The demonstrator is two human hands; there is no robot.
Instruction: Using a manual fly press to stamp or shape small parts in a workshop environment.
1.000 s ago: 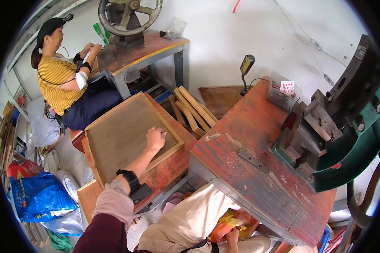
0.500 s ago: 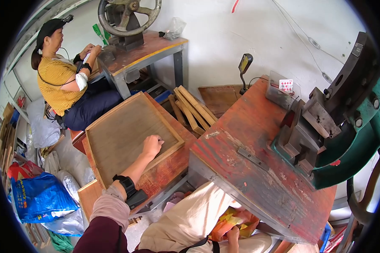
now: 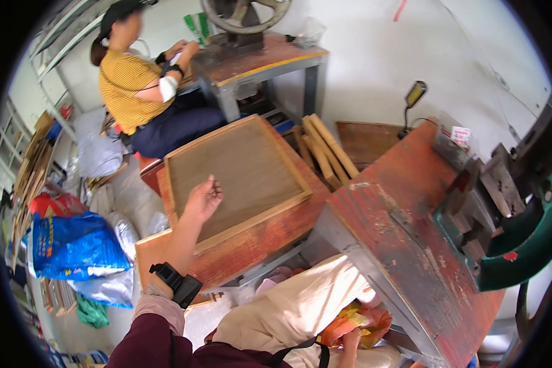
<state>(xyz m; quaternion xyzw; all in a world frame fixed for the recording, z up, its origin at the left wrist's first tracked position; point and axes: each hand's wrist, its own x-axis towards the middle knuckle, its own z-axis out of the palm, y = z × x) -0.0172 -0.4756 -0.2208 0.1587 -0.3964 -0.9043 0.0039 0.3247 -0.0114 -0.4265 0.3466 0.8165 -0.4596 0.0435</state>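
Observation:
My left hand (image 3: 205, 199) hovers over a shallow wooden-framed tray (image 3: 242, 168), toward its near left side. Its fingers are curled in, and whatever they may hold is too small or blurred to make out. A black band with a box-shaped device (image 3: 176, 284) sits on that wrist. Low in the picture, my right hand (image 3: 350, 341) is closed on the edge of a crumpled orange and yellow plastic bag (image 3: 365, 320) at my lap. Part of that hand's fingers is hidden by the bag. The tray rests on a worn reddish table (image 3: 270, 242).
A green press (image 3: 521, 260) stands on the reddish bench (image 3: 405, 227) at right, with a clear bin (image 3: 451, 150) and a lamp (image 3: 415, 95) behind. Wooden strips (image 3: 328, 153) lean beyond the tray. Another person (image 3: 132, 80) sits far left near a handwheel machine (image 3: 245, 15). Bags (image 3: 73, 245) lie left.
My left hand has drawn back from the tray's near right part toward its left side and lifted. The whole view has shifted, so things sit further right. My right hand stays at the bag.

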